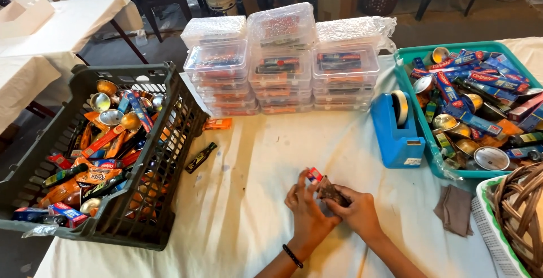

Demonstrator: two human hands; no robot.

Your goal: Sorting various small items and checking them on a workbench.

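Both hands low on the white-clothed tabletop (pixel 271 159), left hand (pixel 306 210) and right hand (pixel 357 213) pinched together on a small packet (pixel 323 183), blue tape dispenser (pixel 397 132) nearby, teal tray (pixel 430 153) right, dark crate (pixel 164 159) left.

We saw two bare forearms without sleeves. The left hand (pixel 306 213) had a thin black band around its wrist; the right hand (pixel 358 214) wore nothing, with no rings visible.
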